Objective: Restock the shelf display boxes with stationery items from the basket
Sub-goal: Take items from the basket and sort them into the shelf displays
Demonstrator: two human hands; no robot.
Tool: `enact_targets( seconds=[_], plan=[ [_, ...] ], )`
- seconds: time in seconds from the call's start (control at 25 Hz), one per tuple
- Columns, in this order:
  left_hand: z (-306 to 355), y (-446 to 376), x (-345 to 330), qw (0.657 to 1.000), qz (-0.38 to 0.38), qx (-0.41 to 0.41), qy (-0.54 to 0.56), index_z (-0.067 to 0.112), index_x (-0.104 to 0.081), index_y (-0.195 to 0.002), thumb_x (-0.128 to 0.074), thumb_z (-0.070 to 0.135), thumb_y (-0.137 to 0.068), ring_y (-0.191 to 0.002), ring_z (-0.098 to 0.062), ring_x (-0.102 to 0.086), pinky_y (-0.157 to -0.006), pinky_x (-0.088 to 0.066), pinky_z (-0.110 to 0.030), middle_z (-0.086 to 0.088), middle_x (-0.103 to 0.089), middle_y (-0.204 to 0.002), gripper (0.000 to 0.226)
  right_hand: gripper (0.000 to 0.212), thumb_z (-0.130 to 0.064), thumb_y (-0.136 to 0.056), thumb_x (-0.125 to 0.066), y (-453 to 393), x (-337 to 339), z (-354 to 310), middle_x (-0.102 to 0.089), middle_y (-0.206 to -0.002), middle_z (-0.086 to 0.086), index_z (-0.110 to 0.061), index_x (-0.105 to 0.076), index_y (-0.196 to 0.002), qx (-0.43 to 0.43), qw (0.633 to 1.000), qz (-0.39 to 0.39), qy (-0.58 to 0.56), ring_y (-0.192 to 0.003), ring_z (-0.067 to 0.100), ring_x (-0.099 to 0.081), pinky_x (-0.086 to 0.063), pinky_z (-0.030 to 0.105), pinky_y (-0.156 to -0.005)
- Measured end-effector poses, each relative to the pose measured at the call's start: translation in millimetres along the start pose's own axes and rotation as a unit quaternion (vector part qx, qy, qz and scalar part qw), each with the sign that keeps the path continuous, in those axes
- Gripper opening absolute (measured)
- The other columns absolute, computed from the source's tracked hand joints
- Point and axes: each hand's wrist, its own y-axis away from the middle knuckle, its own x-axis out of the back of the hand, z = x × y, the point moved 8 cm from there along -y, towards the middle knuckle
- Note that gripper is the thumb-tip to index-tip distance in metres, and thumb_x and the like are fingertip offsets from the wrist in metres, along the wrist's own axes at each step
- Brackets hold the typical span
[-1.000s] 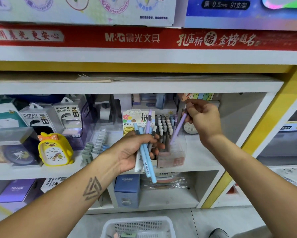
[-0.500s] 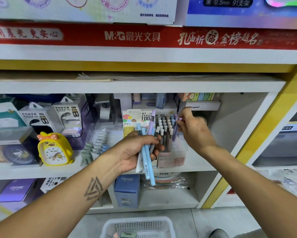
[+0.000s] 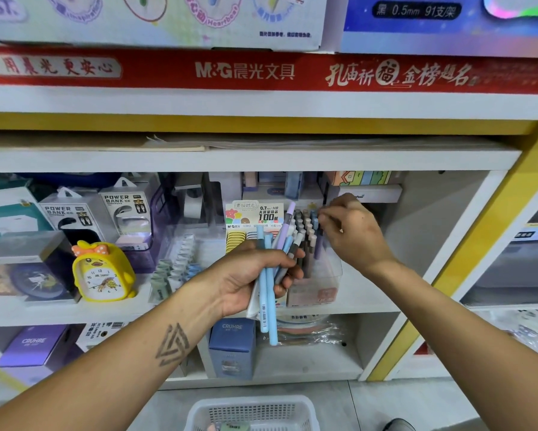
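Note:
My left hand (image 3: 246,278) grips a bundle of mechanical pencils (image 3: 269,306), mostly light blue with one purple and a few grey, in front of the middle shelf. Behind it stands a clear display box (image 3: 322,295) filled with upright pencils. My right hand (image 3: 351,231) reaches over the box's right side. Its fingertips pinch the top of a purple pencil (image 3: 318,248) that stands in the box among the others. The white plastic basket (image 3: 199,413) sits on the floor below, with a few items partly visible inside.
A yellow duck alarm clock (image 3: 101,272) and power bank packs (image 3: 127,213) stand on the shelf to the left. Small clips (image 3: 176,269) lie beside the display box. Boxes labelled CRUHRE (image 3: 232,348) fill the lower shelf. A yellow upright (image 3: 467,259) borders the shelf on the right.
My right hand has come down from above the box, lowering the purple pencil into it among the others. My left hand has kept its bundle in about the same place.

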Motion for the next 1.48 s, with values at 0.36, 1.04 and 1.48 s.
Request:
enact_targets(
  seconds=[0.36,1.04,1.48],
  plan=[
    [-6,1,-7,0.998,-0.023,0.023,-0.048,-0.006,-0.068,-0.109,-0.063,-0.007,-0.086,-0.056,-0.020,-0.056,-0.043,-0.045,-0.023,-0.020,-0.065,-0.075,0.024,0.019,-0.016,-0.097,-0.064,3,-22,-7,-0.062,-0.065,0.007,-0.004,-0.070,-0.084,-0.242,0.832,-0.082,-0.493,-0.050,0.012,-0.050,-0.038,0.023,-0.048],
    [-4,-3,0,0.999,-0.002,0.019,-0.026,-0.003,-0.067,-0.104,-0.060,-0.008,-0.087,-0.054,-0.020,-0.055,-0.042,-0.044,-0.023,-0.024,-0.066,-0.078,0.019,0.014,-0.026,-0.104,-0.048,4,1,13,-0.069,-0.077,0.010,-0.016,-0.049,-0.094,-0.001,0.998,-0.024,-0.054,-0.076,0.030,-0.068,-0.056,0.051,-0.068],
    [-3,-1,1,1.000,-0.010,0.013,-0.022,-0.003,-0.067,-0.104,-0.060,-0.008,-0.087,-0.054,-0.020,-0.055,-0.042,-0.044,-0.023,-0.025,-0.065,-0.079,0.019,0.010,-0.020,-0.104,-0.049,9,-12,9,-0.066,-0.073,0.010,-0.012,-0.046,-0.099,0.023,0.998,-0.056,-0.029,-0.069,0.029,-0.065,-0.054,0.044,-0.062]
  ],
)
